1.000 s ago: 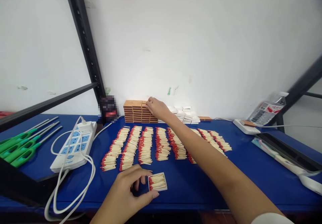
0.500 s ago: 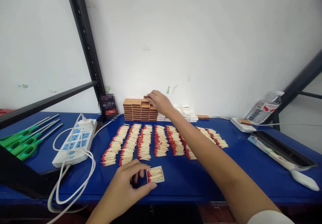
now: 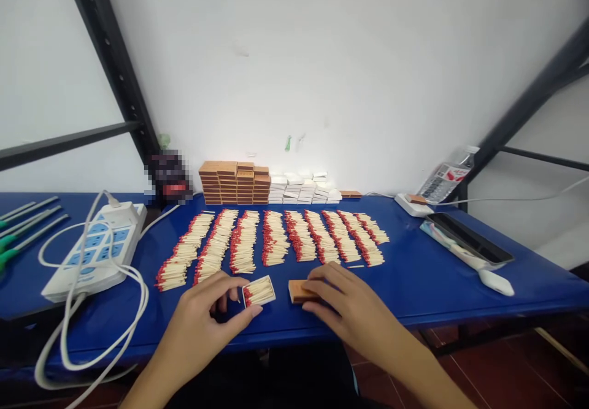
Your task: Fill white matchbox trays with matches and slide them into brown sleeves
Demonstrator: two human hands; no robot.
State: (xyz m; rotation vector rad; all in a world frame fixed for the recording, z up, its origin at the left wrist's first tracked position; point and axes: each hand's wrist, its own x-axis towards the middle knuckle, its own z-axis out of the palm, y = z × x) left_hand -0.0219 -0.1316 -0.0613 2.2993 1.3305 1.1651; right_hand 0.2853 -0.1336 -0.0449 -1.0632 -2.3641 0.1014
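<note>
A small white tray full of red-tipped matches (image 3: pixel 259 290) lies near the front edge of the blue table (image 3: pixel 414 274). My left hand (image 3: pixel 212 311) pinches that tray at its left side between thumb and fingers. Just to its right lies an orange matchbox sleeve (image 3: pixel 300 290), gripped by the fingers of my right hand (image 3: pixel 350 305). Several rows of loose matches (image 3: pixel 276 243) lie behind both hands. Against the wall stand a stack of orange sleeves (image 3: pixel 235 183) and a pile of white trays (image 3: pixel 301 189).
A white power strip (image 3: pixel 94 251) with looping cable lies at the left, green-handled tools (image 3: pixel 18 225) beyond it. At the right are a black tray (image 3: pixel 467 244), a white adapter (image 3: pixel 411 204) and a tilted water bottle (image 3: pixel 444 182). Black rack posts (image 3: pixel 110 65) stand at both sides.
My right hand has come back from the orange stack at the wall to the front of the table, bringing one orange sleeve. The view has swung to the right. My left hand stays on the tray.
</note>
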